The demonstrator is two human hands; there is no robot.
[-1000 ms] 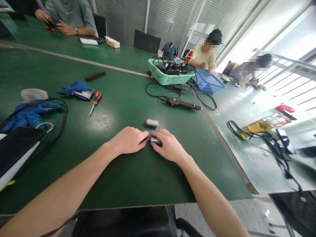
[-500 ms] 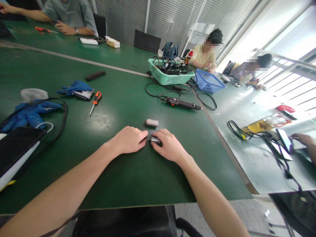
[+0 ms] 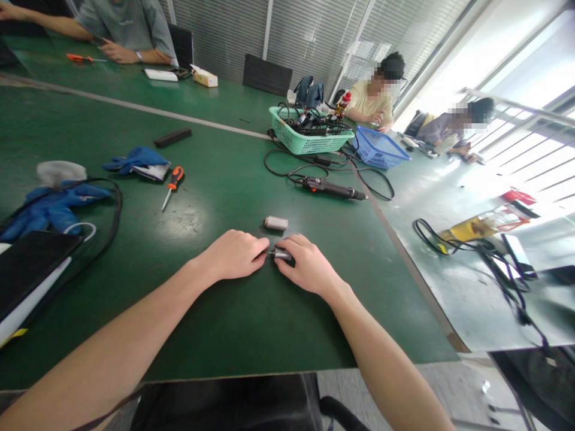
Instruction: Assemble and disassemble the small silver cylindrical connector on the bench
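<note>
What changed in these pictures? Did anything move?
A co-worker's orange-handled tool left their hands and now lies on the table, off to their left. The person's left hand and right hand stayed put, on either side of the small metal part.

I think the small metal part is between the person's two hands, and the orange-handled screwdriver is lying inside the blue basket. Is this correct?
No. The head view shows the orange-handled screwdriver lying directly on the green table, beside a blue glove. The small metal part between the left hand and right hand is as you said.
</note>
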